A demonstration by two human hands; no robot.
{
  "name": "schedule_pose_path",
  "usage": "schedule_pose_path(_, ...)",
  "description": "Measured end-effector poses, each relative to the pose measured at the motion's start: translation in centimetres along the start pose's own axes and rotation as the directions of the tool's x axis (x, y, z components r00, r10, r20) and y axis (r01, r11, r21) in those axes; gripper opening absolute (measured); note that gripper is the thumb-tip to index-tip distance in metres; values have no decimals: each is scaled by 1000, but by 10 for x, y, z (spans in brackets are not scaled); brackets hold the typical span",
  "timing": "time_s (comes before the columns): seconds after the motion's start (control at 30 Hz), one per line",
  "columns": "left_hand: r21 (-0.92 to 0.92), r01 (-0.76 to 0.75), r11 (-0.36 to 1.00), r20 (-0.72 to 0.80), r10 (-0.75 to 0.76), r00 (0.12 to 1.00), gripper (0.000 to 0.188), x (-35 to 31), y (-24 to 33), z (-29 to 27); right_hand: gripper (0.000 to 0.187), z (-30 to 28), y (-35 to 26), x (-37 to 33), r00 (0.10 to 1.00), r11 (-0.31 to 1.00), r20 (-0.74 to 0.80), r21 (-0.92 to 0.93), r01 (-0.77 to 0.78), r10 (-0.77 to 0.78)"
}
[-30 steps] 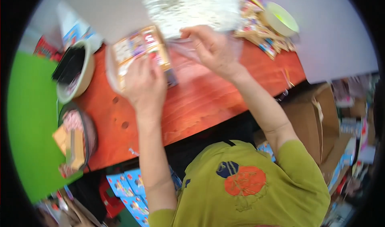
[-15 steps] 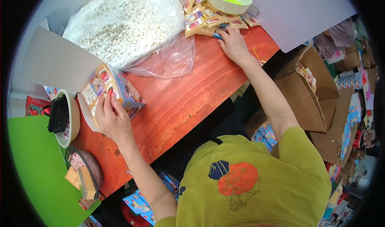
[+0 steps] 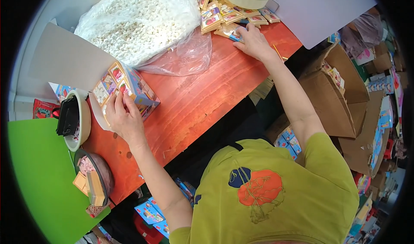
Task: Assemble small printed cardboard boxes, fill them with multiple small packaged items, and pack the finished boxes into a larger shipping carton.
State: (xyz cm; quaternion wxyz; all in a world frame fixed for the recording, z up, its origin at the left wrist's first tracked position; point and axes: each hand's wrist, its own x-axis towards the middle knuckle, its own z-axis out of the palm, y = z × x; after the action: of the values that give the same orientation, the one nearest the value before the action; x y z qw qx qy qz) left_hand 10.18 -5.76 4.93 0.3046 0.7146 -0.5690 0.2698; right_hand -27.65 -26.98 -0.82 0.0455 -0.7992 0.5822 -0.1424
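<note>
On the left of the red table stands an open cardboard display box (image 3: 148, 98) with rows of small flat packets with strawberry pictures. My left hand (image 3: 126, 119) lies over its near side, fingers slightly apart and bent, the tips touching the packets (image 3: 117, 74). At the far side, my right hand (image 3: 254, 42) pinches the end of a flat small packet (image 3: 229, 31) at the near edge of a loose pile of similar packets (image 3: 211, 18). My right thumb is on the near side of that packet; its fingertips are partly hidden.
A large clear bag of white pellets (image 3: 142, 24) lies behind the display box. A white bowl (image 3: 248, 1) with something yellow-green stands by the pile. Two bowls (image 3: 84, 125) (image 3: 108, 175) sit at the left edge. An open brown carton (image 3: 330, 99) stands right of the table.
My right hand has drawn a packet slightly out from the pile's near edge. My left hand stays at the display box. The whole view has shifted a little.
</note>
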Motion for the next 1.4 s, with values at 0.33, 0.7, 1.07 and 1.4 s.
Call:
schedule_pose_path(0.33,-16,-20,1000,-58,19,998,20,-6,-15,1,55,-30,-8,-35,967,979,170,107,173,-190)
schedule_pose_path(0.7,-102,4,995,-145,-18,989,35,-23,-5,6,56,-122,-204,10,718,603,-12,534,593,-696)
schedule_pose_path(1.07,-120,-1,993,-142,-16,990,33,-28,-9,7,49,-51,-370,78,459,510,226,307,803,-859)
schedule_pose_path(1.4,-140,-34,990,-153,12,988,35,-34,-16,4,27,-46,-375,70,497,530,243,93,843,-833)
